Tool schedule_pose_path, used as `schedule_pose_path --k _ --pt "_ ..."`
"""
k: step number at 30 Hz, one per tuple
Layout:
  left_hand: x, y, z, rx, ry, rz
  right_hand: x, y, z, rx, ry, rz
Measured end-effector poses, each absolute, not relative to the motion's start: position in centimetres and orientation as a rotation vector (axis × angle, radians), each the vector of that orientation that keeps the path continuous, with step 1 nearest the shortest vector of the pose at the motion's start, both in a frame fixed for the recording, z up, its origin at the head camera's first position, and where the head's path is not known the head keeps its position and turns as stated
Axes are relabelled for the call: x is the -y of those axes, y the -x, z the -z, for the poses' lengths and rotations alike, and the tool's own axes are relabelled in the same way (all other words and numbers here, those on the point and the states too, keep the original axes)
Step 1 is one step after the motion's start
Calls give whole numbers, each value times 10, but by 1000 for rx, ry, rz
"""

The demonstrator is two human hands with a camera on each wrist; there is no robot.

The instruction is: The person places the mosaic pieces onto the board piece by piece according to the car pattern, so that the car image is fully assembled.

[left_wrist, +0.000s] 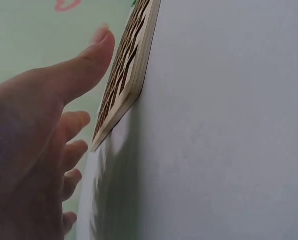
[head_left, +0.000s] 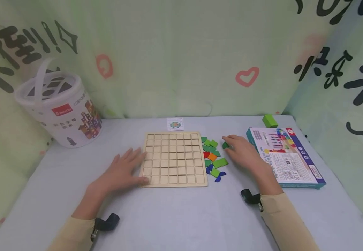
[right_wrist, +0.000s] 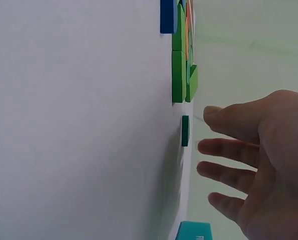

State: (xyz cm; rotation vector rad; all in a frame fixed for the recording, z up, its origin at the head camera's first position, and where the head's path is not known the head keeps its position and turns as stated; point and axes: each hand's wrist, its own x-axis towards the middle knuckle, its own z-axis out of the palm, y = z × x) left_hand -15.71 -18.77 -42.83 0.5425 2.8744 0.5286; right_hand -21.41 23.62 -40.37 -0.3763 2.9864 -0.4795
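Note:
A wooden grid board (head_left: 173, 185) lies flat at the middle of the table. At its left side is my left hand (head_left: 123, 174), fingers spread, the thumb over the near left corner. The left wrist view shows that thumb (left_wrist: 91, 62) extended beside the board's edge (left_wrist: 133, 90); contact is hard to tell. To the board's right, my right hand (head_left: 242, 153) hovers by a dark green block (head_left: 225, 145), its fingers loosely extended. In the right wrist view a gap separates these fingers (right_wrist: 226, 172) from the green block (right_wrist: 185, 131). Nothing is held.
Several green, blue, red and orange flat blocks (head_left: 212, 157) lie along the board's right edge. A small pattern card (head_left: 175, 124) is behind the board. On the right are a flat box (head_left: 289, 157) and a green block (head_left: 269, 121); a white bucket (head_left: 62, 111) stands back left.

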Motion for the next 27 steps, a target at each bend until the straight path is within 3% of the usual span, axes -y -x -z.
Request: schedule_pose_path --k 27 --pt "182 148 427 -2866 -593 -465 -233 223 397 -2952 372 623"
